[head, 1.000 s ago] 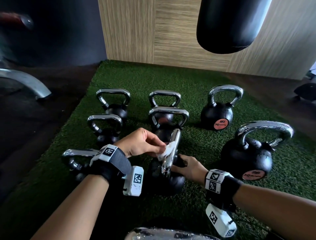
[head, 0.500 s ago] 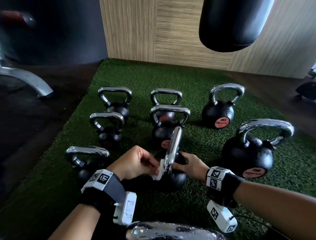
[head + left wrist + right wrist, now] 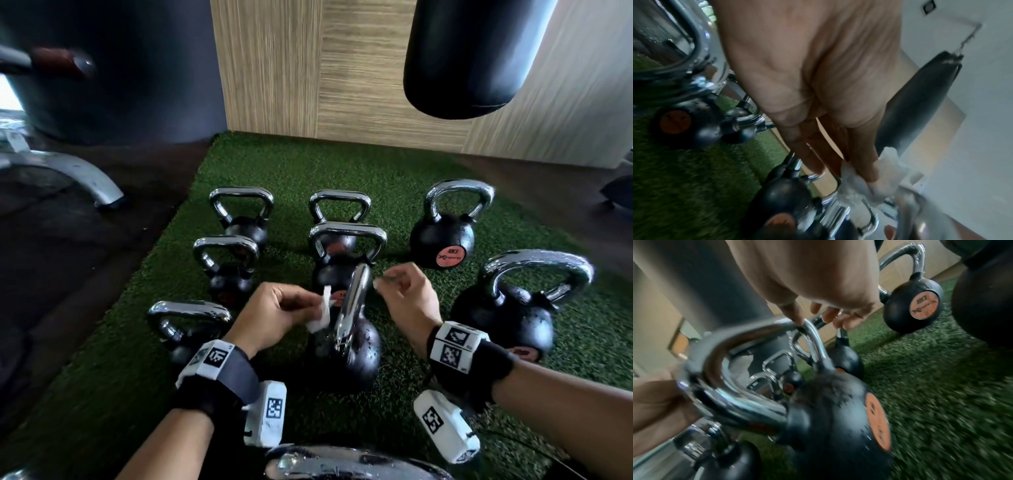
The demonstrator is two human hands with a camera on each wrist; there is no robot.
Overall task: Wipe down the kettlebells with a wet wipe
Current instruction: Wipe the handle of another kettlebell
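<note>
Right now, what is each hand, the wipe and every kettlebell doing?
Left hand: pinches the crumpled white wet wipe.
Crumpled white wet wipe: bunched, beside the chrome handle.
Black kettlebell with chrome handle between the hands: upright on the turf, speckled with droplets.
Right hand: lifted beside the handle, fingers loosely curled, holding nothing.
Other black kettlebells: upright, untouched.
Green artificial turf mat: flat under everything.

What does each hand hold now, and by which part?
The left hand pinches the wipe at its crumpled middle. The right hand holds nothing; one finger seems to touch the kettlebell handle.
</note>
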